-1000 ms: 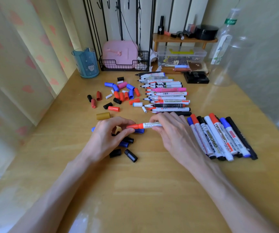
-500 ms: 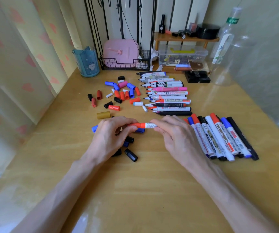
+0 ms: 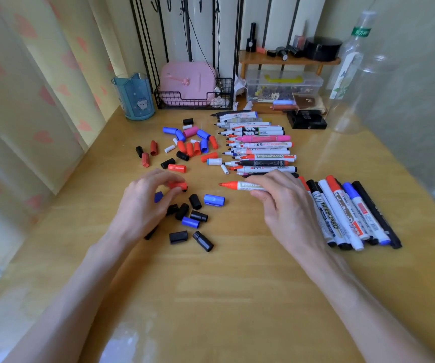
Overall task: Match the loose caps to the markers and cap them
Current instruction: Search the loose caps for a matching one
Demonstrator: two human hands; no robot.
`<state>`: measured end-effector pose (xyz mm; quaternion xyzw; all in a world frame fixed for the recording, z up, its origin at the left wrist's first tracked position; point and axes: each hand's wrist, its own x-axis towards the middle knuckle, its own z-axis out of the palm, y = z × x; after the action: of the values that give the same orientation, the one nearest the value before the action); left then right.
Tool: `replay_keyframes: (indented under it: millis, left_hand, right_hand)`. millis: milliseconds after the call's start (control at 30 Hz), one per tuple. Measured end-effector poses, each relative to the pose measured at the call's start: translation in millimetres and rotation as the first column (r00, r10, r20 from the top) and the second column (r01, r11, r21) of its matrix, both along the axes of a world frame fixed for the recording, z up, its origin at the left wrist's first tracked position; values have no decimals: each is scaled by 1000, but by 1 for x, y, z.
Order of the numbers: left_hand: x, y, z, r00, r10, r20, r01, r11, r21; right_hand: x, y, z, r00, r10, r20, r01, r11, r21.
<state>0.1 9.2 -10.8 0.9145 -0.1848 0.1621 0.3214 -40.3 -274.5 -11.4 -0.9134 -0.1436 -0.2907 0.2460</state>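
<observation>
1 handheld marker (image 3: 233, 185); 1 handheld cap (image 3: 178, 185)

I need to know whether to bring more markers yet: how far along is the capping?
Done: a batch of capped markers lies at the right. In hand: the right hand holds an uncapped red marker; the left hand pinches a red cap, not yet on it. Left: a row of uncapped markers and many loose caps.
</observation>
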Motion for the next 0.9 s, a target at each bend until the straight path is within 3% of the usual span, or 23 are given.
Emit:
replay_keyframes:
  millis: [267,500,633,767,900]
  left_hand:
    - [3,16,-3,994,-12,-105,25,992,123]
    - [14,13,-4,997,72,-16,-71,995,71]
    - [39,-1,-3,988,151,26,-154,978,138]
    - [68,-17,-4,979,199,-38,-182,947,266]
    - [86,-23,-10,967,231,-107,-195,943,268]
  right_hand:
    - [0,2,0,998,-7,-58,7,1000,9]
    - [1,4,-2,997,-12,-76,12,1000,5]
    - [4,5,-2,997,-21,-80,21,1000,6]
    - [6,2,-4,996,-35,-80,36,999,10]
    - [7,-1,-6,996,-34,-84,36,999,21]
